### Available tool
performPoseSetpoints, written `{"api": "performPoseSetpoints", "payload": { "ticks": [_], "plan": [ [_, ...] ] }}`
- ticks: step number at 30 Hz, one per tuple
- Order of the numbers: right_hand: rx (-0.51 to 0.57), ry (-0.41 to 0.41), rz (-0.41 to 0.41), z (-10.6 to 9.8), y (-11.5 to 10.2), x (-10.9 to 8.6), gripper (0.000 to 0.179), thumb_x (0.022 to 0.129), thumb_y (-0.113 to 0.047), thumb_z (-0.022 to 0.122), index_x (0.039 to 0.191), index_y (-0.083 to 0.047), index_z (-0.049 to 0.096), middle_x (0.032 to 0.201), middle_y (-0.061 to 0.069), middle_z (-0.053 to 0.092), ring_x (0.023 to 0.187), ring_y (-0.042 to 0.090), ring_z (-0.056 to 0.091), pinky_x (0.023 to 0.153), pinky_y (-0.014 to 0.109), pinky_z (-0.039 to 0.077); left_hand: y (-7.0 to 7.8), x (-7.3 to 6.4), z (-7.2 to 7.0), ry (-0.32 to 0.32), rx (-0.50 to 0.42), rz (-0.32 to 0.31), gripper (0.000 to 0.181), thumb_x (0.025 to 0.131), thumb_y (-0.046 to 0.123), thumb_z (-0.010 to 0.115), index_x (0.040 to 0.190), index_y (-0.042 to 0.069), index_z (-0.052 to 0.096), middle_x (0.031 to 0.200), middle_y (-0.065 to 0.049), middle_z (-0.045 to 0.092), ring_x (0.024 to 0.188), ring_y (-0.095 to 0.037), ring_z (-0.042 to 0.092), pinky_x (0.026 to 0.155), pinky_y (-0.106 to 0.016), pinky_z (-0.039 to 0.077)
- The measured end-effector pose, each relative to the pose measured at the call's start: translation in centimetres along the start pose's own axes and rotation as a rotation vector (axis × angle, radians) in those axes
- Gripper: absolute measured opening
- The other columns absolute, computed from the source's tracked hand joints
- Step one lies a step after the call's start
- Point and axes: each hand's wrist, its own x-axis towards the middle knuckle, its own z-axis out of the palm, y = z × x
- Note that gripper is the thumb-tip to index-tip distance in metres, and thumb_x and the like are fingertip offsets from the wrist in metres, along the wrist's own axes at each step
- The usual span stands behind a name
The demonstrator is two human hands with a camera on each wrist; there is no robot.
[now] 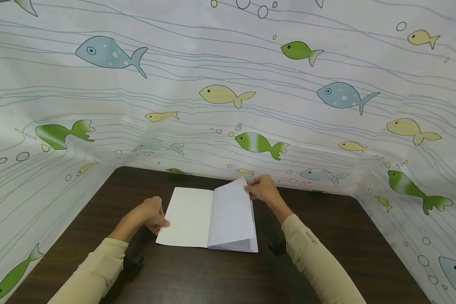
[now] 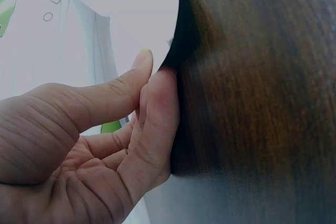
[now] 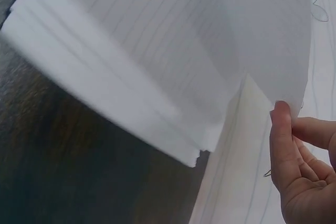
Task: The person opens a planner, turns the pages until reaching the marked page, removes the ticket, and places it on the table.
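A notebook (image 1: 190,217) lies spread out on the dark wooden table, its left side blank and its right side showing faintly lined pages. My left hand (image 1: 150,213) pinches the left edge of the notebook between thumb and fingers, as the left wrist view also shows for that hand (image 2: 105,145). At the upper right corner, my right hand (image 1: 264,188) pinches a lifted page (image 1: 232,207). The right wrist view shows the thumb and forefinger of that hand (image 3: 302,156) on the corner of the raised page (image 3: 210,35), with more pages below it.
White sheeting (image 1: 213,55) printed with fish and wavy lines rises behind the table (image 1: 197,278) and along both sides. A dark object (image 1: 133,261) shows beneath the left wrist and another (image 1: 277,248) beside the right forearm.
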Motion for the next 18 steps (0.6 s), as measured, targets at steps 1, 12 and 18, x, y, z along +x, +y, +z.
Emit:
{"api": "performPoseSetpoints", "payload": {
  "ticks": [1,12,18],
  "plan": [
    [-0.004,-0.002,-0.004,0.0,-0.3,-0.1,0.02,0.099,-0.006,0.076,0.109,0.011,0.075,0.107,0.026,0.08,0.082,0.029,0.082,0.081,0.043,0.068,0.0,0.0,0.0,0.0,0.003,0.005,0.022,0.09,-0.001,0.084,0.084,-0.007,0.064,0.072,-0.017,0.069,0.059,-0.023,0.076,0.062,-0.034,0.066],
    [0.042,-0.012,0.001,0.5,-2.7,0.1,0.022,0.098,-0.007,0.077,0.112,0.01,0.074,0.106,0.023,0.08,0.081,0.026,0.082,0.086,0.045,0.067,-0.1,-0.2,-0.2,-0.01,-0.008,0.024,0.021,0.09,-0.003,0.083,0.084,-0.007,0.064,0.072,-0.016,0.068,0.059,-0.023,0.076,0.063,-0.035,0.067],
    [0.047,-0.028,-0.015,0.9,-4.1,0.1,0.022,0.098,-0.007,0.077,0.113,0.01,0.074,0.104,0.023,0.079,0.074,0.021,0.08,0.088,0.047,0.066,-0.1,-0.3,-0.3,-0.014,-0.011,0.04,0.02,0.09,-0.004,0.082,0.084,-0.008,0.063,0.072,-0.016,0.068,0.059,-0.023,0.076,0.064,-0.035,0.067]
  ]
}}
